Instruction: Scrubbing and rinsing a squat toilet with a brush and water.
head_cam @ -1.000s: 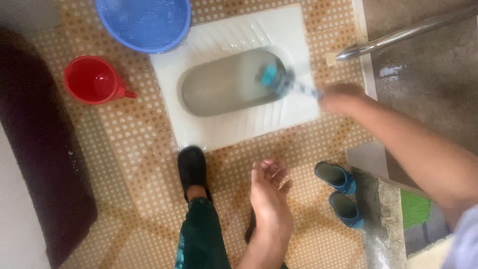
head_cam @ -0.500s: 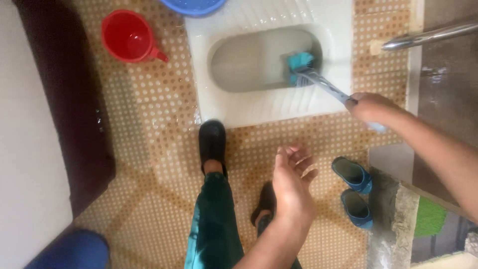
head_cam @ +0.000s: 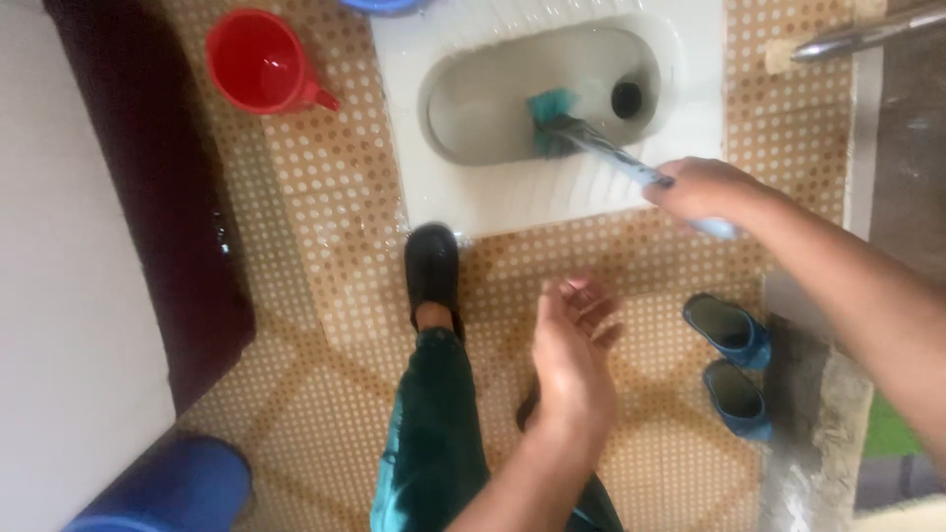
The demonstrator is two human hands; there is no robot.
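Gripping the toilet brush (head_cam: 591, 138) by its handle end, right hand (head_cam: 705, 187) clenched, bristles angled down into the squat pan (head_cam: 473, 197). Left hand (head_cam: 572, 365) empty, fingers loosely spread, clear of the wet floor (head_cam: 325, 246).

No packages, labels, signs, screens.

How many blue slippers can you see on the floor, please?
2. One blue slipper lies on the dotted floor below the right hand, and the other slipper lies just below it, beside the concrete step. None seem hidden.
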